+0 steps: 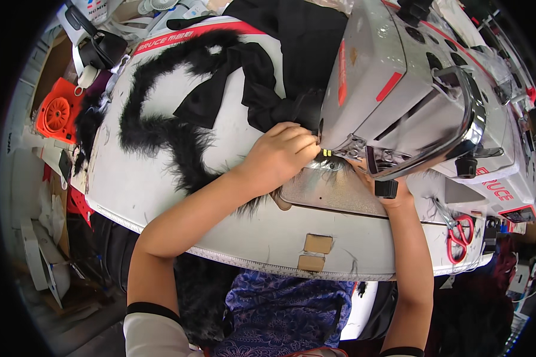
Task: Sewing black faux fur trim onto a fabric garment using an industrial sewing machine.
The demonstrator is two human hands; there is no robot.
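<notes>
A white sewing machine (369, 89) stands over the table in front of me, its head leaning over the metal plate (327, 190). Just left of the needle area, my left hand (286, 152) has its fingers curled together on the black fabric (274, 110). My right hand (394, 188) reaches in behind the machine's front end, which hides most of its fingers and whatever they touch. A strip of black fur trim (143, 113) loops over the table to the left, and dark fur passes under my left hand toward the needle.
Red-handled scissors (460, 238) lie on the right of the white table (244, 235). More black cloth (312, 41) spreads at the back. An orange round-grilled device (56, 113) is at the far left. A chrome bar (473, 113) curves around the machine's right side.
</notes>
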